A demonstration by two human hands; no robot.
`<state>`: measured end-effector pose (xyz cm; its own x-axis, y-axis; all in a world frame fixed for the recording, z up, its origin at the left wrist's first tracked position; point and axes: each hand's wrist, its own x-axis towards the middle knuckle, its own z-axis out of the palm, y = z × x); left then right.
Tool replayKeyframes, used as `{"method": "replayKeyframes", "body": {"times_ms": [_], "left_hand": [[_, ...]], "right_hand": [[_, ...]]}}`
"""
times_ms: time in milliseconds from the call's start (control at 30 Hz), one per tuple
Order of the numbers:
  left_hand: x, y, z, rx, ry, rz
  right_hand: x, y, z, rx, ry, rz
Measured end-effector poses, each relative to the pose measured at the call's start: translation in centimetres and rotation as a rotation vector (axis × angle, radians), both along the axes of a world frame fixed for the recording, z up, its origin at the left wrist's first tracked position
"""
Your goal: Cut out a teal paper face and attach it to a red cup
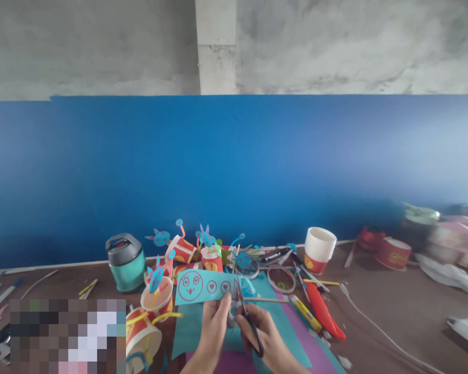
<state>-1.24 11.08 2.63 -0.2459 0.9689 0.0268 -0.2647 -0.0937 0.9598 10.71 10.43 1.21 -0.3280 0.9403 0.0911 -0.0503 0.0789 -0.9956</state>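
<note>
A strip of blue paper (201,295) with a drawn face, small hearts in circles and pointed shapes is pinched in my left hand (214,322). My right hand (262,326) grips a pair of black-handled scissors (253,327), whose blades stand at the strip's right end, by the pointed shapes. Whether the blades are parted is hard to make out. Beneath both hands lie blue sheets (195,328) and purple paper (234,361). A roll of clear tape (233,315) shows partly between my hands.
Several paper cups with blue paper figures (158,298) crowd the left and back. A teal lidded container (127,264) stands farther left. To the right are a yellow cutter (306,313), a red-handled tool (323,310), a white-and-red cup (320,250) and a white cable (378,328).
</note>
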Motion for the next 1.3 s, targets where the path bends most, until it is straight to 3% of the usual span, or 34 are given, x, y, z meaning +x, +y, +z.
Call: {"method": "replayKeyframes", "body": {"times_ms": [167, 400, 733, 1067, 1300], "left_hand": [[0.00, 0.14, -0.70, -0.024, 0.053, -0.021], [0.04, 0.22, -0.71, 0.055, 0.129, -0.153], [-0.06, 0.49, -0.93, 0.041, 0.157, -0.100], [-0.33, 0.51, -0.47, 0.013, 0.196, -0.084], [-0.39, 0.43, -0.73, -0.005, 0.166, 0.018]], "right_hand": [[0.00, 0.15, -0.41, -0.017, -0.012, 0.003], [0.12, 0.04, 0.12, 0.040, 0.022, -0.010], [0.20, 0.23, -0.61, -0.001, 0.013, -0.017], [0.13, 0.27, -0.13, -0.042, -0.009, -0.019], [0.20, 0.42, -0.52, -0.071, -0.043, -0.003]]}}
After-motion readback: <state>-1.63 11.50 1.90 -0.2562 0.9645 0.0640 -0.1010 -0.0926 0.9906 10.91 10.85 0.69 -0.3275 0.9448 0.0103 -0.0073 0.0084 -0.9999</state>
